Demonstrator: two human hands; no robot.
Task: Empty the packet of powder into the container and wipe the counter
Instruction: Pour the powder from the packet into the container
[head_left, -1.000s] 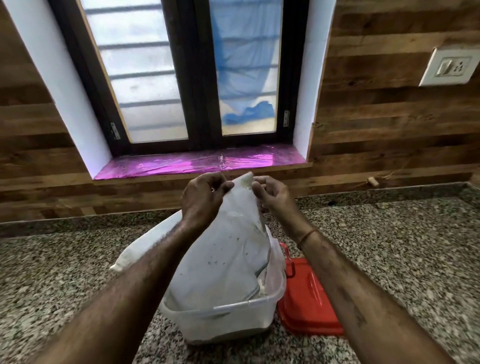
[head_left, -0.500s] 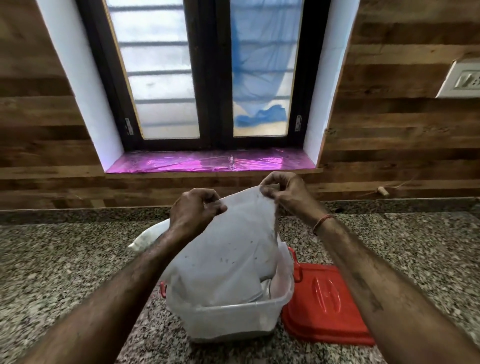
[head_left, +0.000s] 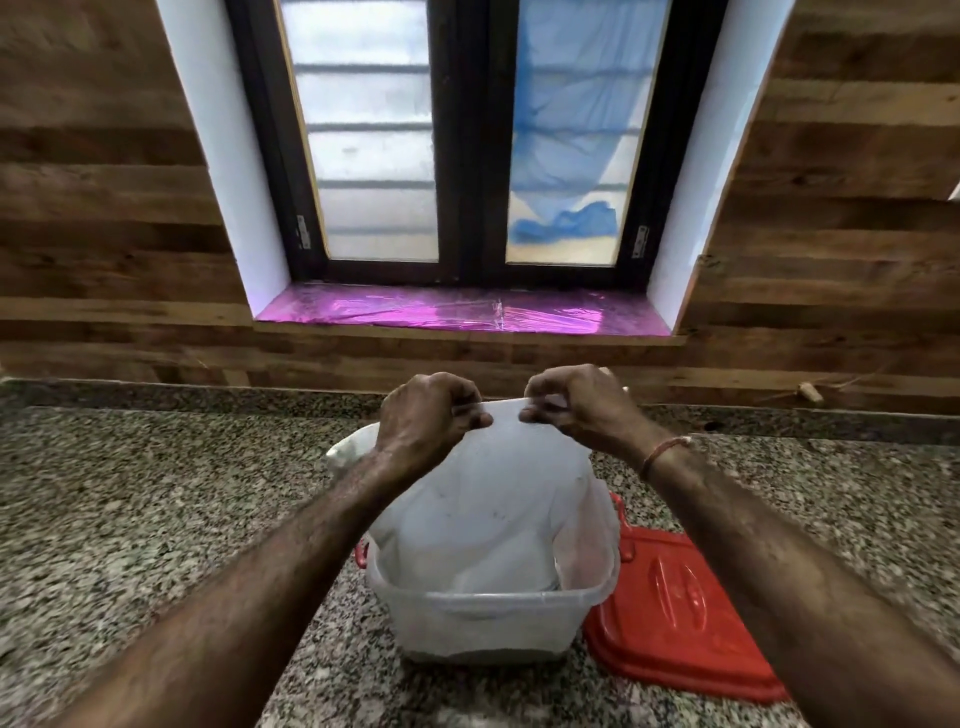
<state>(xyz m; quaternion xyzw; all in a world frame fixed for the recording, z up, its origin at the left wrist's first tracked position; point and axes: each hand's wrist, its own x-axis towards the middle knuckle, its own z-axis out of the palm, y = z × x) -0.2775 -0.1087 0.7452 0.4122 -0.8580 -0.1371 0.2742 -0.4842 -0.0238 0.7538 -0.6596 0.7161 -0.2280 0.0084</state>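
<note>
A white, nearly translucent plastic packet (head_left: 488, 499) hangs upside down with its lower end inside a clear plastic container (head_left: 488, 618) on the granite counter (head_left: 156, 519). My left hand (head_left: 426, 415) pinches the packet's upper edge at the left. My right hand (head_left: 576, 405) pinches the same edge at the right, so the edge is stretched flat between them. The powder inside the container is hidden by the packet and the cloudy wall.
A red lid (head_left: 675, 608) lies flat on the counter, right of the container and touching it. A red latch (head_left: 361, 553) sticks out at the container's left. Behind stand a wood-panelled wall and a window with a pink sill (head_left: 457, 314).
Both hands have moved closer together along the packet's top edge and lifted it level. The view has shifted right, so the container sits more central.
</note>
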